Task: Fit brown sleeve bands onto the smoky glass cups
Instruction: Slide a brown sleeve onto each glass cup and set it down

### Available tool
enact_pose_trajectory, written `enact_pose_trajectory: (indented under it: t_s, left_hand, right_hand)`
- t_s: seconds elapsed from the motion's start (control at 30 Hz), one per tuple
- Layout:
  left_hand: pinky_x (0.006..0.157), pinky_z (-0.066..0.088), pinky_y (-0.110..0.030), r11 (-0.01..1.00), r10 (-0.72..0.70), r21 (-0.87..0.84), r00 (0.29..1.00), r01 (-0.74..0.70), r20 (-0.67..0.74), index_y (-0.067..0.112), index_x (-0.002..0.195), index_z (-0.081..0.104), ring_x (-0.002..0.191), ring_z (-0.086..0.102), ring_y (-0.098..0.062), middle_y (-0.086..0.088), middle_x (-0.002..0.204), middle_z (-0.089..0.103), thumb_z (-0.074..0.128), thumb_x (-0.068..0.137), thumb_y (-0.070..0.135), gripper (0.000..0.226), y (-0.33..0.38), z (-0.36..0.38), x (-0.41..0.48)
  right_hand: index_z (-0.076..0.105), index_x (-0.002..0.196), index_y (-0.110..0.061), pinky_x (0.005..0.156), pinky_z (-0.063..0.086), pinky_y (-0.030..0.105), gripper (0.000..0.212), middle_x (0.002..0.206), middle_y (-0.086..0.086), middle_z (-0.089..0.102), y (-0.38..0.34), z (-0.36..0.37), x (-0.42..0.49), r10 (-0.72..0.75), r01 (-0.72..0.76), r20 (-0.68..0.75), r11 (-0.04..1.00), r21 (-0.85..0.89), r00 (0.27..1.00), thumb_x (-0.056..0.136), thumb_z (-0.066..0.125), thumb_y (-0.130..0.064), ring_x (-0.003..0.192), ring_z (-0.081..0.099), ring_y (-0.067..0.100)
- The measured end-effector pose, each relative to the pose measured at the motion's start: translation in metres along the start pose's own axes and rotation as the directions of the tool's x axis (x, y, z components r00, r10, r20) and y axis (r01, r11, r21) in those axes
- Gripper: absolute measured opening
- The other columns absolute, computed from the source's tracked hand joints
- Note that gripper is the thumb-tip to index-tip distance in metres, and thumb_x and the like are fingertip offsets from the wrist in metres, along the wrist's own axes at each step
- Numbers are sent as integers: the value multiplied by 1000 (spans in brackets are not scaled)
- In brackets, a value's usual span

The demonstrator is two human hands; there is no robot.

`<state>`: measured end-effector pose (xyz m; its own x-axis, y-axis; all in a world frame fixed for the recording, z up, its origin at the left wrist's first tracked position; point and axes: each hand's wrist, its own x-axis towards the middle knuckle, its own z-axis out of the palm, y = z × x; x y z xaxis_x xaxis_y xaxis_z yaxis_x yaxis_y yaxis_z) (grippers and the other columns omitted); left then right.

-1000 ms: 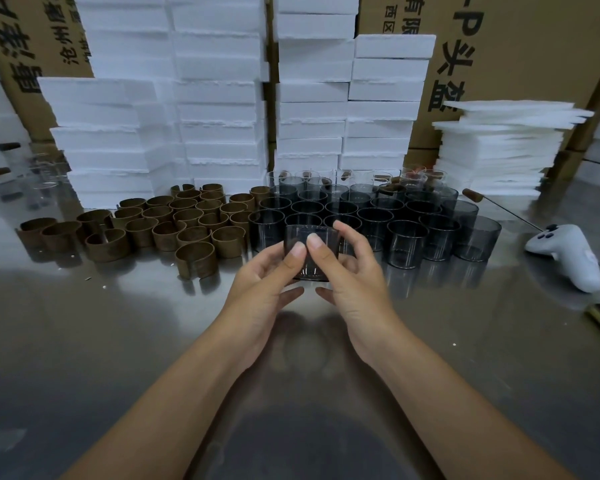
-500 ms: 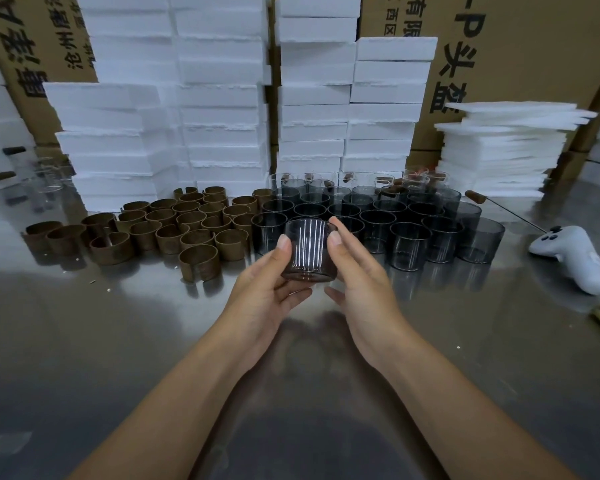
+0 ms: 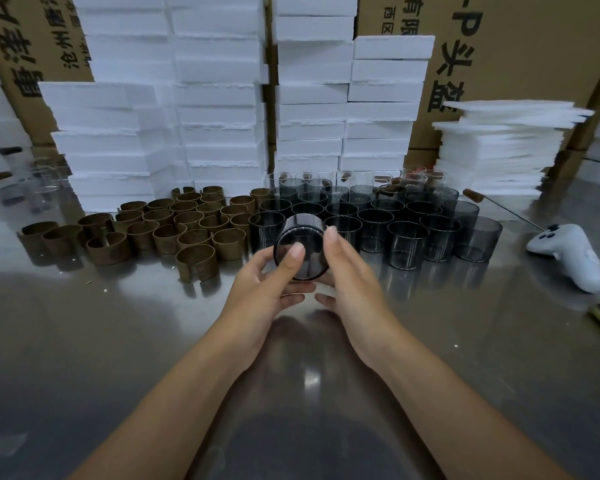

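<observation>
Above the front row of standing smoky glass cups (image 3: 374,220), both hands hold one cup (image 3: 303,251) off the table, tipped so a round end faces the camera. The left hand (image 3: 267,289) grips it from the left, thumb laid on the glass. The right hand (image 3: 350,282) clasps the other side, thumb up along the wall. Brown sleeve bands (image 3: 174,226) stand in rows just left of the cups on a reflective metal table (image 3: 118,341). White foam blocks (image 3: 215,116) are stacked behind, against printed cardboard cartons (image 3: 520,46). A white controller (image 3: 568,254) lies at right. Fingers under the cup are mostly hidden, and whether its mouth or base faces us is unclear.
</observation>
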<state>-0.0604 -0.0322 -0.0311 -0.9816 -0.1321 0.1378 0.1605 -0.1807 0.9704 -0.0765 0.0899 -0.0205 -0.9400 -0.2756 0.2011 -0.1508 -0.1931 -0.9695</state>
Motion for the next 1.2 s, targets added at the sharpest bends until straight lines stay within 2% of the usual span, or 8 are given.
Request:
enact_pose_trajectory:
  t_s: [0.1, 0.2, 0.37, 0.53, 0.7, 0.83, 0.97, 1.2]
  left_hand:
    - [68, 53, -24, 1000, -7, -17, 1000, 6, -29, 3, 115, 61, 77, 69, -15, -7, 84, 73, 66, 58, 61, 82, 1, 0, 2]
    - [69, 53, -25, 1000, -10, 3, 999, 10, -38, -1, 112, 63, 77, 68, -16, -9, 81, 71, 64, 57, 63, 84, 0, 1, 2]
    - [68, 53, -24, 999, 3, 32, 1000, -2, -28, 10, 97, 65, 75, 68, -14, -4, 74, 71, 63, 59, 63, 65, 1, 1, 1]
    - [74, 50, -30, 997, 12, 80, 999, -9, -40, 17, 90, 69, 77, 69, -15, -4, 77, 72, 60, 61, 66, 57, 1, -2, -2]
    - [67, 41, -22, 938, 45, 347, 991, 2, -128, 26, 94, 66, 70, 65, -3, 2, 81, 70, 35, 87, 62, 48, 8, -3, 3]
    - [69, 40, -18, 752, 265, 656, 942, -66, -208, 26, 94, 59, 83, 56, -7, 7, 89, 61, 56, 93, 32, 7, 10, -25, 17]
    - [88, 40, -34, 354, 461, 934, 859, 53, -223, 12, 115, 61, 105, 48, -25, -8, 108, 52, 66, 87, 21, 30, 6, -60, 21]
    - [98, 29, -37, 150, 435, 954, 850, 258, -298, 12, 124, 58, 115, 34, -31, -13, 122, 43, 64, 87, 36, 44, 7, -77, 22]
  right_hand:
    - [51, 105, -47, 62, 47, 3, 28, 78, -34, 68, 1, -1, -1, -27, 27, 56, 1000, -5, 998, 82, 65, -40, 79, 63, -16]
    - [56, 89, -39, 57, 44, 3, 19, 74, -25, 71, 2, -1, -1, -53, 53, 33, 999, 3, 998, 88, 66, -23, 73, 64, -13]
    - [61, 101, -24, 61, 46, 4, 19, 90, -7, 73, 5, 0, 0, -17, 21, -81, 998, 59, 997, 84, 68, -31, 79, 67, -5]
    - [64, 104, -20, 63, 48, 6, 23, 92, -6, 75, 5, 2, 0, -9, 16, -101, 998, 63, 995, 85, 66, -33, 84, 69, 0]
    - [65, 104, -14, 65, 50, 9, 26, 80, -15, 73, 6, 0, 3, -6, 20, -161, 996, 84, 987, 89, 61, -34, 84, 70, 5]
    - [64, 109, -13, 71, 48, 21, 33, 82, -11, 69, 9, -2, 6, 9, 15, -226, 995, 102, 974, 86, 65, -36, 80, 64, 7]
    - [66, 104, -17, 82, 50, 28, 28, 79, -13, 71, 13, -5, 8, 14, 9, -236, 995, 95, 972, 85, 66, -37, 85, 66, 8]
    - [64, 111, -14, 96, 50, 34, 36, 94, -10, 72, 16, -3, 8, 45, -27, -226, 996, 82, 973, 85, 65, -39, 102, 67, 14]
